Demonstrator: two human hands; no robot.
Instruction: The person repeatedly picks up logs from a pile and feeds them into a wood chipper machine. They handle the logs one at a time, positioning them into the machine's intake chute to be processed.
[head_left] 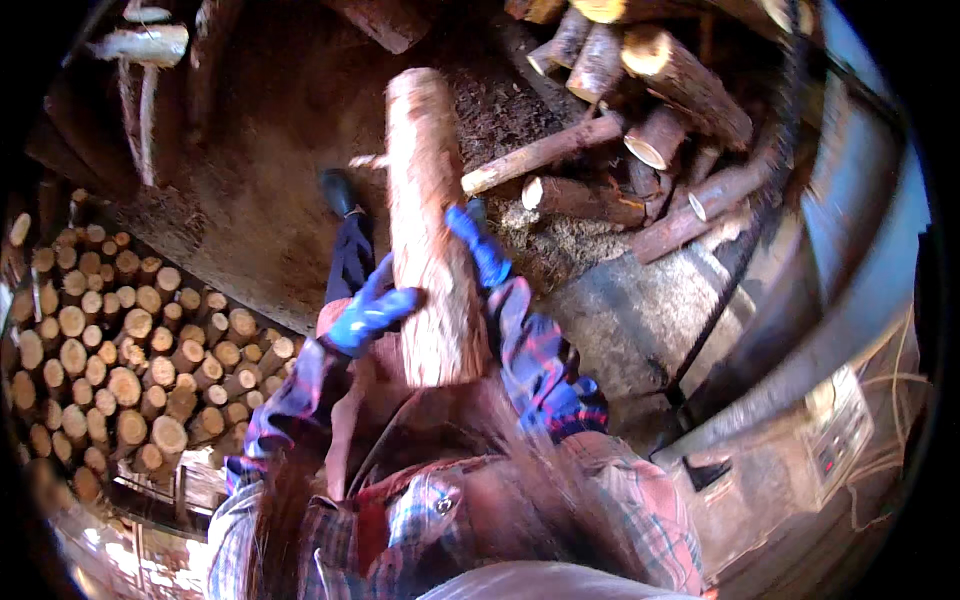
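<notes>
A thick log [432,230] with reddish-brown bark is held up in front of my body, its long side pointing away from me. My left hand [372,310], in a blue glove, grips its left side near the close end, thumb and fingers spread along the bark. On the opposite side my right hand [482,248], also gloved in blue, presses against the log farther up; part of its fingers is hidden behind the wood. A short branch stub [370,161] sticks out from the log's left side.
Cut logs [690,85] lie in a loose heap at the far right, beside a concrete slab [640,310]. Many round logs stand tightly packed in a stack [130,350] on the left. A dark chain [745,250] and a curved metal machine part [800,370] are on the right.
</notes>
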